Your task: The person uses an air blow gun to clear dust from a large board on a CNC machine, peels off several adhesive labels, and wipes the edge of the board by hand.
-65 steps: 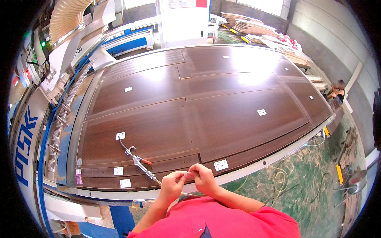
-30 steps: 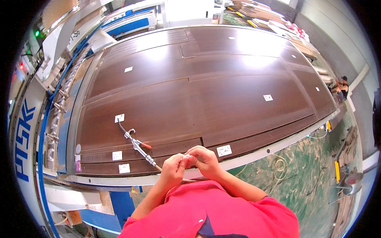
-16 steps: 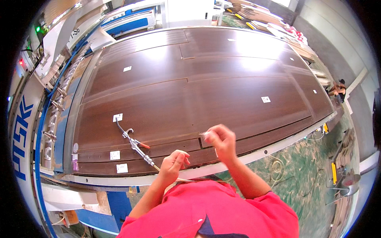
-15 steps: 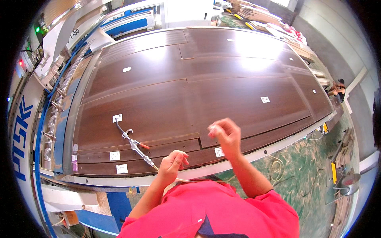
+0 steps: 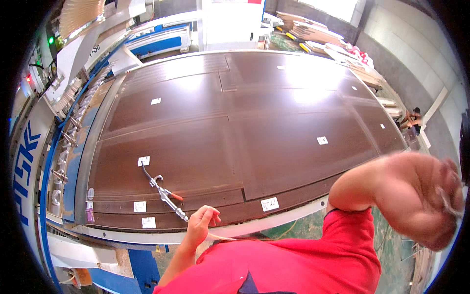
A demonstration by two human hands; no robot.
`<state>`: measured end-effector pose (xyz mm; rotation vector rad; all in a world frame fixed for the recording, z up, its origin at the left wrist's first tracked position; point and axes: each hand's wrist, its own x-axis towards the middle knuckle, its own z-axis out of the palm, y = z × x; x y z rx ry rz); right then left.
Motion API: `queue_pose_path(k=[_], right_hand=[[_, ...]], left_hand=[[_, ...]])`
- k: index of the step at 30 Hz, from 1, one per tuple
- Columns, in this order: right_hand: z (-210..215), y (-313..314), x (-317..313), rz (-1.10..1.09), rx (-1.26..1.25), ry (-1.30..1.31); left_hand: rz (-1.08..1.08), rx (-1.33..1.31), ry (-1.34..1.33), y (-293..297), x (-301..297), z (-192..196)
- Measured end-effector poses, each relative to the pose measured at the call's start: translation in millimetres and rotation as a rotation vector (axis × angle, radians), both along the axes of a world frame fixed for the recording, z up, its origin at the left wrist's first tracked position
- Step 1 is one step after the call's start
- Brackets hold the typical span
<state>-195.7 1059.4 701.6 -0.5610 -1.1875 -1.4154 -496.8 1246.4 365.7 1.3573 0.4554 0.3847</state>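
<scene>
My left hand point(image 5: 199, 223) hovers by the near edge of the panel, its fingers curled together. Whether anything is between them is hidden. Just beside it lies a metal air blow gun point(image 5: 164, 193) with an orange lever and a dark bent nozzle, its tip at a white label point(image 5: 143, 160). A pale hose point(image 5: 223, 238) runs from the gun past my left hand. My right hand point(image 5: 416, 196) is raised close to the camera at the far right, blurred, with fingers bent in. A thin pale bit point(image 5: 449, 203) shows at its fingers; its kind is unclear.
Large dark brown panels point(image 5: 274, 112) with cut lines and several white labels cover the machine bed. A blue-and-white machine frame point(image 5: 34, 161) with metal clamps stands left. Stacked boards point(image 5: 313, 32) lie at the back right. Another person point(image 5: 412, 120) is at the far right.
My right hand has swung from over the panel to the far right and up toward the camera. My left hand has shifted slightly left and down in view. The blow gun stays on the panel.
</scene>
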Motion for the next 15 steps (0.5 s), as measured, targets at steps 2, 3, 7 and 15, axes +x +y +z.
queue_pose_path(k=[2, 3, 7, 15], right_hand=[[-7, 47, 55, -0.133, -0.048, 0.172], [-11, 67, 93, -0.253, -0.129, 0.280], [-58, 104, 183, -0.492, -0.380, 0.580], [-192, 108, 185, -0.424, -0.924, 1.072]], left_hand=[[0.064, -0.027, 0.021, 0, -4, 0], [0.057, -0.022, -0.005, -1, 6, 6], [0.077, 0.036, -0.087, 3, 7, -6], [0.142, -0.049, 0.045, -10, -14, -5]])
